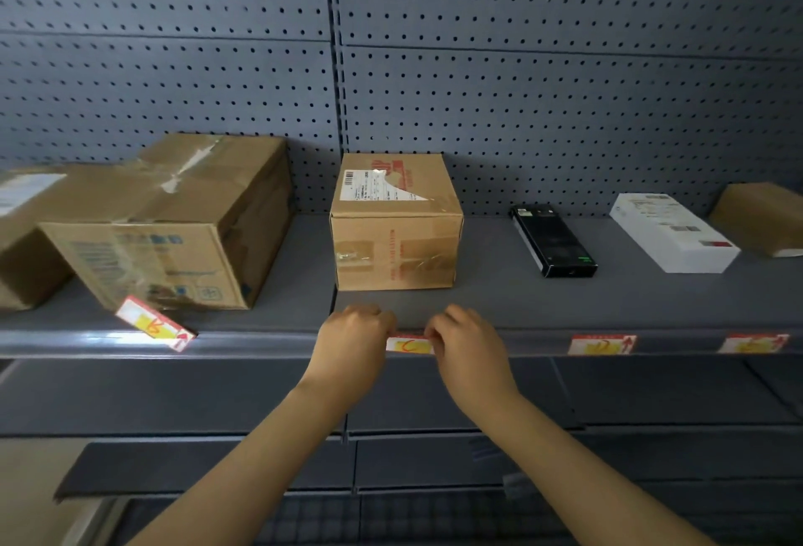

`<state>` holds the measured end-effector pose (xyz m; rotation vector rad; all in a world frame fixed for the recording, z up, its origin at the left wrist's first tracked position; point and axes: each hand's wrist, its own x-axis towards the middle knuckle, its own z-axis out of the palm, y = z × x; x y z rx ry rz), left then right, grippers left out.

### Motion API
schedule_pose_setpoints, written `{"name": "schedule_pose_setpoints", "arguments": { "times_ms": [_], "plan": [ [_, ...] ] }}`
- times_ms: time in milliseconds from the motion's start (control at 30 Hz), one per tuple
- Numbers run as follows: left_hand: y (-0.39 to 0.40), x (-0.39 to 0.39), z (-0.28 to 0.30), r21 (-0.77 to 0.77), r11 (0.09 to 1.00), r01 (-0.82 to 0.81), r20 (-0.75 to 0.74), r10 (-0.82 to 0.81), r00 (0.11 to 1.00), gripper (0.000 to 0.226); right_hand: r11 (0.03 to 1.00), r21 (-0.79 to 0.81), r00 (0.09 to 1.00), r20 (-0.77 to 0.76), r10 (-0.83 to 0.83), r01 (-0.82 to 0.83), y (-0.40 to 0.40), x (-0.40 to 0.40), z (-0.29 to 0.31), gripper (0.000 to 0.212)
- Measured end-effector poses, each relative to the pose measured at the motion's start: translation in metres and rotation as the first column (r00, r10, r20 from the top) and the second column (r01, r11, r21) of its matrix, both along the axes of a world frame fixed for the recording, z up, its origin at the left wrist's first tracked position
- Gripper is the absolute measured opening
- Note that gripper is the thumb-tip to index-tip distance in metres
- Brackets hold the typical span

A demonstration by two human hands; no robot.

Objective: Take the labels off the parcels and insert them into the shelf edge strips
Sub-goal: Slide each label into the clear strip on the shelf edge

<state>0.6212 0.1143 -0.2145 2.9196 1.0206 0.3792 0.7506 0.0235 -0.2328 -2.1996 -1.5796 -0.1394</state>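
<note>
A small red, white and yellow label (pixel 408 345) sits level at the shelf edge strip (pixel 260 339), in front of the middle cardboard parcel (pixel 395 224), both ends hidden by hands. Two similar labels (pixel 603 344) (pixel 754 343) sit in the strip further right. Another label (pixel 154 323) lies tilted on the shelf, before the large left parcel (pixel 174 219).

- Bare shelf deck (pixel 499 284) between small carton (pixel 395 224) and black box (pixel 552 239): passable.
- Big carton (pixel 174 219) blocks left; loose label (pixel 154 323) at its foot.
</note>
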Motion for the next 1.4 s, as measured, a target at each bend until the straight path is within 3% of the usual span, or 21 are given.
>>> {"name": "schedule_pose_setpoints", "arguments": {
  "times_ms": [233,667,967,1400],
  "plan": [
    [0.001,-0.001,-0.010,0.008,0.996,-0.087,0.018,0.087,0.996,0.023,0.999,-0.018,0.997,0.065,0.036,-0.035,0.004,-0.001,-0.004,0.021],
    [-0.007,-0.002,-0.013,0.010,0.973,-0.232,0.026,0.232,0.972,0.022,0.991,-0.059,0.991,0.041,0.123,-0.121,0.007,-0.001,0.000,0.025],
    [-0.009,-0.009,-0.020,0.014,0.972,-0.235,0.075,0.233,0.970,0.028,0.987,-0.058,0.987,0.043,0.155,-0.152,0.004,0.001,-0.001,0.034],
    [0.012,-0.079,-0.014,-0.058,0.926,-0.374,0.148,0.379,0.914,0.022,0.940,-0.006,0.940,0.022,0.340,-0.340,0.039,-0.059,-0.003,0.029]
  ]
}}
